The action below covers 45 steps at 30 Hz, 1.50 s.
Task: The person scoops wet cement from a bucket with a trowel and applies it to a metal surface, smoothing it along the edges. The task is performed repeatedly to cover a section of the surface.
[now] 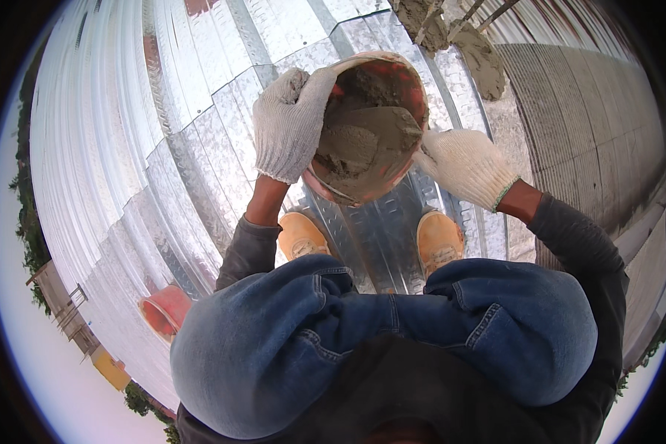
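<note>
A red bucket (416,83), its walls smeared with grey, is tilted so that its mouth shows in front of me. Wet grey mortar (351,148) coats its inside and lies in the lower part. My left hand (292,122), in a white knit glove, is closed over the bucket's left rim. On the opposite side my right hand (470,166), gloved alike, grips the rim with its fingertips partly hidden. Beneath the bucket runs ribbed, shiny sheet-metal decking (192,140). My tan shoes (303,235) stand on it just below the bucket.
Another red bucket (166,309) is on the decking at my left, beside my knee. Beyond the held bucket, at the far right, rods (462,22) rise near a patch of wet mortar (485,63). Grey corrugated sheeting (588,111) covers the right side.
</note>
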Available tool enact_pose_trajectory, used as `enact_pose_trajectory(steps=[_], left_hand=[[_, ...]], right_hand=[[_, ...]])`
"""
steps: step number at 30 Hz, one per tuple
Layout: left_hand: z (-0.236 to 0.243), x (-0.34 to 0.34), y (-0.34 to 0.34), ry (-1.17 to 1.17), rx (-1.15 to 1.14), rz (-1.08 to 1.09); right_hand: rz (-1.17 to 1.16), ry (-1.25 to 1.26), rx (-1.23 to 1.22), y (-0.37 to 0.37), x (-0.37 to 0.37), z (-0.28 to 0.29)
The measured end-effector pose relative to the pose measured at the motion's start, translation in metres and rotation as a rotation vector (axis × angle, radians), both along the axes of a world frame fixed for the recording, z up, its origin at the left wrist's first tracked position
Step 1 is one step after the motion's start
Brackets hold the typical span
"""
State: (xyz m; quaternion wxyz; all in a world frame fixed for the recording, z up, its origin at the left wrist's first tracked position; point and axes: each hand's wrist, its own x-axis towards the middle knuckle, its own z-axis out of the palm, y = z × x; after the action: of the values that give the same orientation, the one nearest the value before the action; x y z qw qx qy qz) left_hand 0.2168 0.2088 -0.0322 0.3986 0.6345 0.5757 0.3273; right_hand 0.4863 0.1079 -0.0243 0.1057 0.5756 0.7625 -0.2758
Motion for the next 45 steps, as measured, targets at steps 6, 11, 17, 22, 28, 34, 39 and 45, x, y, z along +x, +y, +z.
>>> enact_pose_trajectory(steps=[6,11,17,22,28,34,39,45], left_hand=[[-0.008,0.001,0.0,-0.012,0.028,0.068],[-0.006,0.012,0.002,-0.009,0.083,0.06],[-0.01,-0.002,0.015,-0.038,-0.065,0.092],[0.002,-0.002,0.014,-0.15,-0.101,0.13],[-0.014,-0.03,0.024,-0.115,-0.119,0.105],[-0.02,-0.039,0.029,-0.174,-0.172,0.15],[-0.018,-0.039,0.029,-0.112,-0.177,0.177],[-0.018,-0.028,0.028,-0.083,-0.17,0.162]], right_hand=[[0.017,0.182,-0.087,-0.008,-0.029,-0.014],[-0.101,0.376,-0.285,-0.014,-0.019,-0.001],[-0.262,0.561,-0.478,-0.013,0.0,0.018],[-0.363,0.561,-0.331,-0.024,0.03,0.035],[-0.829,0.616,-0.437,-0.054,0.079,0.071],[-0.904,0.384,-0.165,-0.042,0.121,0.097],[-0.78,0.047,0.179,0.029,0.137,0.058],[-0.64,0.002,0.475,0.103,0.126,-0.072]])
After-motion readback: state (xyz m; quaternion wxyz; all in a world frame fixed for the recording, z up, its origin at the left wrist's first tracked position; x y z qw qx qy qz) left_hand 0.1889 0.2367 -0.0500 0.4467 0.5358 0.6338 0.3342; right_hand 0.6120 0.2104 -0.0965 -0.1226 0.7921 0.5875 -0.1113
